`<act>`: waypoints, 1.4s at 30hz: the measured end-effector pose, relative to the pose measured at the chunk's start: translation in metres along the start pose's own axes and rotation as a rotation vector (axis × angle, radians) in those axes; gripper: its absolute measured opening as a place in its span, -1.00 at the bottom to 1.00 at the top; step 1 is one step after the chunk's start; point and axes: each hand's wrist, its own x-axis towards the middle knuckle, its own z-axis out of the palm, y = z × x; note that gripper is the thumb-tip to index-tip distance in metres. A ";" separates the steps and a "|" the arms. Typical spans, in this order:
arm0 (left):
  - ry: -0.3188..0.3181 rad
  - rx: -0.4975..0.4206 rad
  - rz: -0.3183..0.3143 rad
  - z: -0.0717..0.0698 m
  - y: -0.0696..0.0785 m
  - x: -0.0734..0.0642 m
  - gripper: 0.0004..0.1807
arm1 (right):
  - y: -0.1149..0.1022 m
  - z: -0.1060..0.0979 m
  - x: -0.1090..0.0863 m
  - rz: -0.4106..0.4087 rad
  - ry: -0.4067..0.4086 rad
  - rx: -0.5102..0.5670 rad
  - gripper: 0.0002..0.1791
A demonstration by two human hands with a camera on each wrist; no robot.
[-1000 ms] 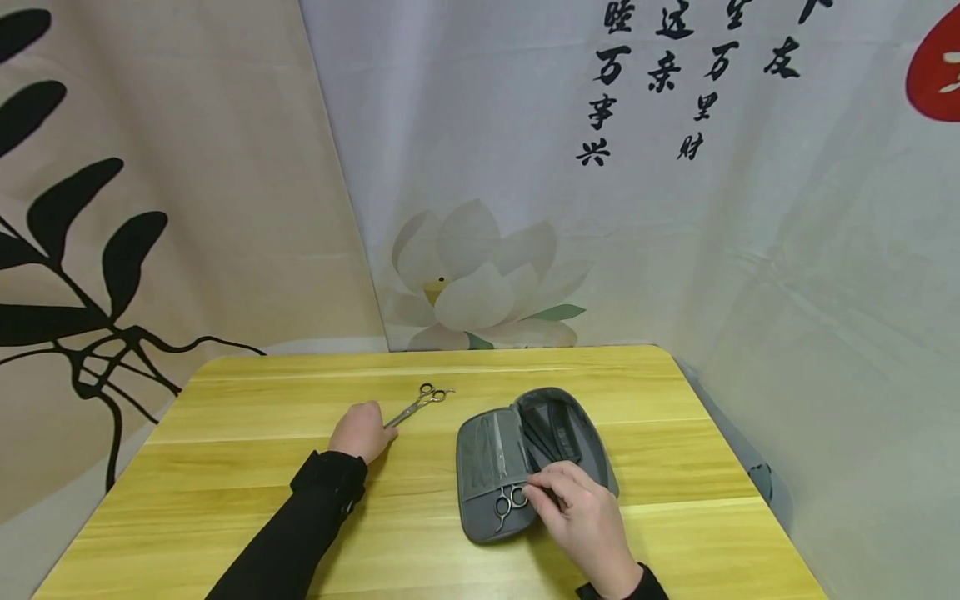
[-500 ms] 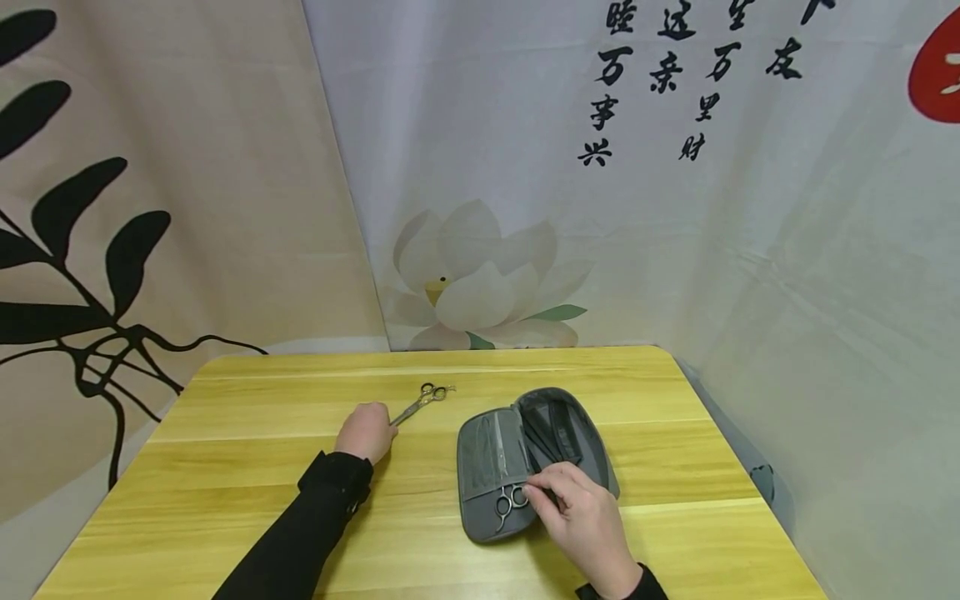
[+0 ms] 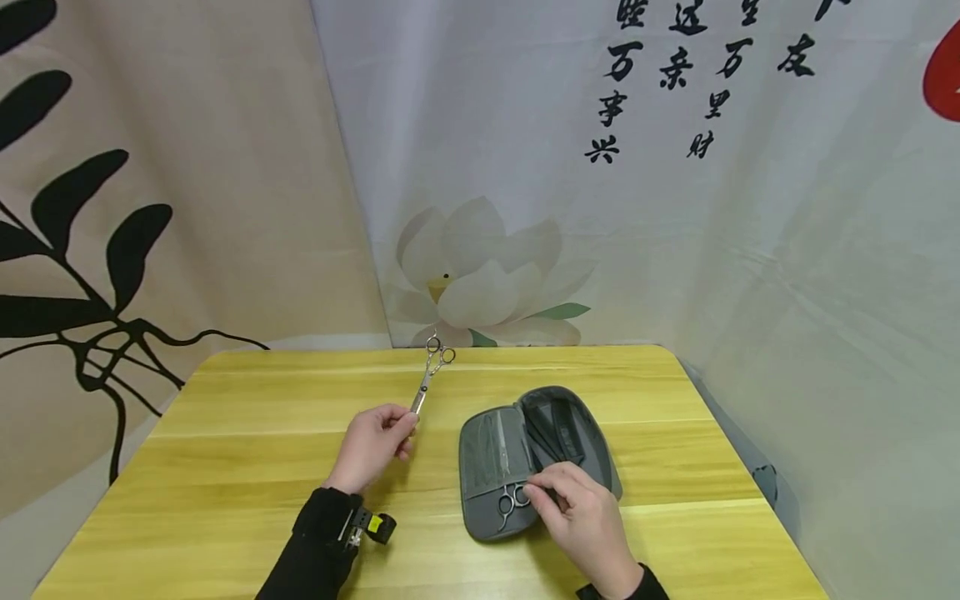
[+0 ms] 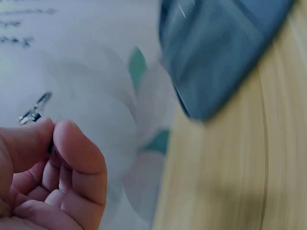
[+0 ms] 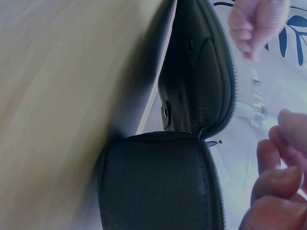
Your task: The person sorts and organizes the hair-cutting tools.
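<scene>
Thumb and fingers of my left hand [image 3: 377,442] pinch hairdressing scissors [image 3: 425,388] by the blades, with the ring handles pointing up and away over the table's far edge. In the left wrist view these scissors [image 4: 36,109] stick out beyond the fingertips. An unzipped grey case [image 3: 480,454] lies spread on the table to the right. Another pair of scissors [image 3: 506,505] sits in its left half, blades up in the pocket and rings exposed. My right hand [image 3: 583,521] hovers over the case's lower middle, fingers loosely curled; the right wrist view shows nothing between them.
The yellow wooden table [image 3: 247,450] has its far edge against a printed cloth backdrop [image 3: 487,125] with a flower and characters. Dark folded material [image 3: 558,429] fills the case's right half. A small device [image 3: 372,527] is strapped to the left wrist.
My left hand has turned over and lifted the scissors off the table, handles swinging up toward the far edge. The right hand and the case stay in place.
</scene>
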 end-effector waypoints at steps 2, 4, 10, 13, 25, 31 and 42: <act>-0.045 -0.130 0.008 0.006 0.009 -0.012 -0.78 | 0.000 0.000 0.000 0.011 0.005 0.020 -0.75; -0.082 -0.188 0.021 0.012 0.016 -0.023 -0.79 | -0.001 0.000 0.000 0.031 0.005 0.049 -0.76; -0.234 -0.096 0.087 0.023 0.026 -0.048 -0.78 | -0.008 -0.003 0.001 0.150 -0.003 0.187 -0.77; -0.368 0.018 0.168 0.026 0.027 -0.056 -0.77 | -0.012 -0.006 0.004 0.303 -0.026 0.303 -0.72; -0.630 0.090 0.191 0.034 0.020 -0.063 -0.76 | -0.016 -0.018 0.010 0.739 -0.149 0.678 -0.84; -0.503 0.115 0.178 0.035 0.018 -0.060 -0.77 | -0.014 -0.021 0.010 0.757 -0.193 0.796 -0.87; -0.210 -0.130 0.134 0.043 0.014 -0.056 -0.77 | -0.010 -0.024 0.008 0.881 -0.287 1.084 -0.88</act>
